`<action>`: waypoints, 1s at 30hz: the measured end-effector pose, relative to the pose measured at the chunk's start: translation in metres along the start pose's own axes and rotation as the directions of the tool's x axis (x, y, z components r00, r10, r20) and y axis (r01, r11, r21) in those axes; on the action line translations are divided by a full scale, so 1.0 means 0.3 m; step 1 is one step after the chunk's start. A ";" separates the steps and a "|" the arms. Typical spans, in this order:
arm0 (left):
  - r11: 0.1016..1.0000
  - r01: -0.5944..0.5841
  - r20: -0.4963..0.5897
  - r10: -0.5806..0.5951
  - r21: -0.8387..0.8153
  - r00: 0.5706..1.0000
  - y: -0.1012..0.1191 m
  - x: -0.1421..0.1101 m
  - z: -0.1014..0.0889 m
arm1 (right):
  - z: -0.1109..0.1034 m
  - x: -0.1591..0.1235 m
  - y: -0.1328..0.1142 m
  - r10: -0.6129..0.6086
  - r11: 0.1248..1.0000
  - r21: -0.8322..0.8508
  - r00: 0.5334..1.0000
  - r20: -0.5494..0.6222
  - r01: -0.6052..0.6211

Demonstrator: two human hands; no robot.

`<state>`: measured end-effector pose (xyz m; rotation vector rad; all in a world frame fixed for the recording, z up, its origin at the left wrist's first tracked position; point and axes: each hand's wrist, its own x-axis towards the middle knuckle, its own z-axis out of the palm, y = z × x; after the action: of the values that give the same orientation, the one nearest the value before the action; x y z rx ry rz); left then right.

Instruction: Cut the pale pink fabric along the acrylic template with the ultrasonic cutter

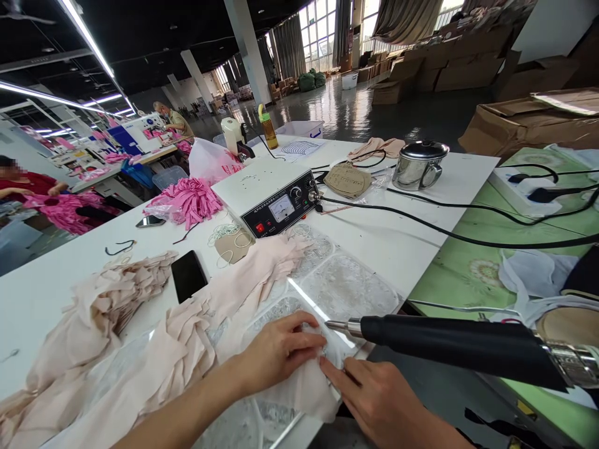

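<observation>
My left hand is closed, its bent fingertips on a thin pale-beige fabric piece at the table's near edge. From the right, my right hand meets the same fabric, its fingers closed at the edge and the index fingertip close to my left fingers. The fabric lies partly over a clear plastic sheet. Just above my fingers, a black-sleeved handpiece with a pointed metal tip reaches in from the right; neither hand touches it. Heaps of beige fabric pieces spread to the left.
A black-fronted control box with a dial stands mid-table, its cable running right. Around it are a phone, pink fabric strips, a lidded steel mug and a bottle. A co-worker in red handles pink fabric at far left.
</observation>
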<state>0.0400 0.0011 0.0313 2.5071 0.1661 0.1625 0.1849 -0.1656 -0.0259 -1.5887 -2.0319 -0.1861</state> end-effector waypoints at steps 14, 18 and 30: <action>0.992 -0.067 0.241 0.039 0.108 0.970 0.001 0.082 -0.057 | -0.005 0.006 0.007 -0.013 1.000 0.004 1.000 0.001 0.013; 0.991 -0.080 0.294 0.045 0.109 0.955 0.003 0.104 -0.068 | -0.005 0.007 0.010 -0.015 1.000 0.004 1.000 -0.010 0.015; 0.992 -0.068 0.308 0.034 0.102 0.951 0.008 0.104 -0.070 | -0.002 0.000 0.008 -0.020 1.000 -0.008 1.000 0.008 0.020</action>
<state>0.0677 0.0161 0.0521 2.6103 -0.0178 -0.2213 0.1874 -0.1653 -0.0259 -1.5770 -2.0556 -0.1959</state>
